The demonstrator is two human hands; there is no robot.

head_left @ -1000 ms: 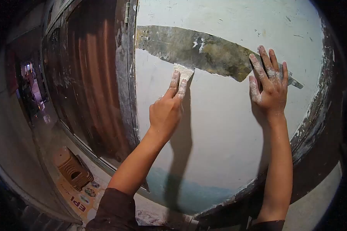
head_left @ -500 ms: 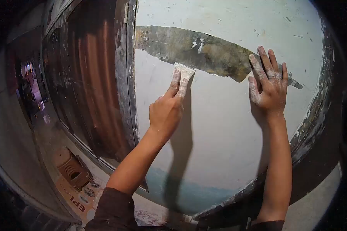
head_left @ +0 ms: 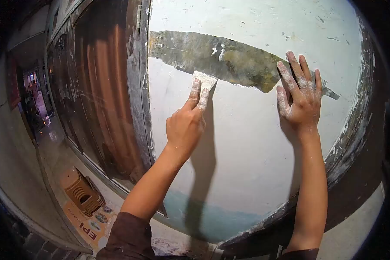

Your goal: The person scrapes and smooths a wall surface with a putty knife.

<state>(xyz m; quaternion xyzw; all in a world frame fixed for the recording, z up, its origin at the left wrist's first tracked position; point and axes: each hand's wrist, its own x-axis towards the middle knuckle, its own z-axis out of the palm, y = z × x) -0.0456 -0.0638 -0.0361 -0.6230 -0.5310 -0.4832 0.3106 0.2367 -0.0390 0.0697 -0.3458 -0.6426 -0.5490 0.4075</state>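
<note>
My left hand (head_left: 186, 123) is closed round a scraper (head_left: 205, 81) whose blade is coated in white dust. Two fingers stretch along the blade, and its edge touches the lower border of a bare, dark grey-brown strip (head_left: 234, 60) in the white painted panel (head_left: 247, 143). My right hand (head_left: 302, 93) lies flat on the panel at the strip's right end, fingers spread and dusted white. Part of the strip is hidden behind that hand, and a short grey piece of it (head_left: 331, 93) shows beyond the little finger.
Left of the panel stands a dark wooden frame (head_left: 138, 78) beside a reddish-brown door (head_left: 104, 95). Stacked brown plastic stools (head_left: 80, 190) sit on the floor at lower left, near a printed sheet (head_left: 89, 227). A worn dark edge (head_left: 349, 138) borders the panel's right side.
The view has shifted slightly, so the panel and both hands appear a little further left. Scraper and hands keep nearly the same places on the panel.
</note>
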